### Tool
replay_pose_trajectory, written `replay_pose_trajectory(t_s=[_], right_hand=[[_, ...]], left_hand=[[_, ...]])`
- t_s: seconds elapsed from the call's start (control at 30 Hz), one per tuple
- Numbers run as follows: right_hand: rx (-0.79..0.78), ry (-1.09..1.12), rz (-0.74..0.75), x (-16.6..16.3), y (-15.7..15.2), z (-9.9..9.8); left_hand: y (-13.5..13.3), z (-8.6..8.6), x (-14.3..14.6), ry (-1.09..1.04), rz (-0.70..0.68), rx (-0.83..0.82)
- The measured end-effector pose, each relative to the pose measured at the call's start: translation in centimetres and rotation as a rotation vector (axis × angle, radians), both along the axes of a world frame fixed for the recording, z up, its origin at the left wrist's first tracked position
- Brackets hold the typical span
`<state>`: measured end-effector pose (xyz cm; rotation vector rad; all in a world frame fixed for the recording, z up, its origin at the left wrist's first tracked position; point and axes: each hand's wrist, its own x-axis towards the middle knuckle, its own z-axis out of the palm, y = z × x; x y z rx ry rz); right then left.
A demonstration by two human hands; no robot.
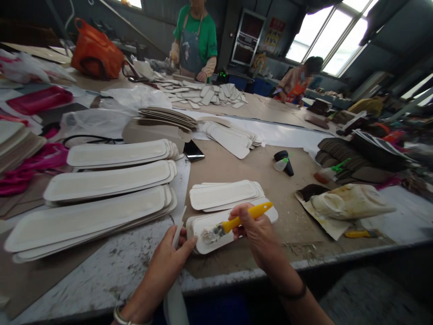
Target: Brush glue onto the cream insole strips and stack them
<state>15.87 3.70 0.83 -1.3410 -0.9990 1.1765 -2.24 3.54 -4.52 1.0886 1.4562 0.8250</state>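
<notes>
My right hand (254, 231) is closed round a yellow-handled brush (237, 222), its glue-caked bristles resting on the top white strip of a small stack (216, 234) near the table's front edge. My left hand (169, 255) presses the left end of that stack with its thumb and grips a thin white strip (178, 230) that stands on edge. A second short stack of white strips (223, 195) lies just behind.
Three long stacks of white strips (101, 198) lie at the left. A phone (193, 151), glue bottles (283, 163), a glue-smeared bag (348, 203) and dark pieces (341, 158) sit further back. Two other people stand at the far end.
</notes>
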Motion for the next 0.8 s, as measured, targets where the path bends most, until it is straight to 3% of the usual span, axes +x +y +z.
replay_pose_trajectory(t_s=[0.17,0.3,0.4,0.53,0.7,0.8], right_hand=[[-0.046,-0.251,0.034,1.3,-0.8,-0.5],[0.023,-0.648,-0.098,4.4,-1.7,0.2],[0.12,-0.932,-0.205,6.8,-2.1,0.9],[0.324,-1.145,-0.254,8.7,-2.2,1.1],[0.409,-1.241,-0.096,6.1,-2.9,-0.8],[0.464,-1.017,0.051,2.4,-3.8,-1.4]], left_hand=[[-0.2,-0.2,0.1,0.024,0.05,0.004],[-0.2,-0.1,0.0,0.036,0.054,-0.005],[-0.2,0.1,-0.1,0.053,0.056,-0.011],[-0.2,0.3,0.0,0.08,0.08,-0.017],[-0.3,0.6,0.3,0.129,0.085,0.021],[-0.3,0.4,0.1,0.125,0.061,0.025]])
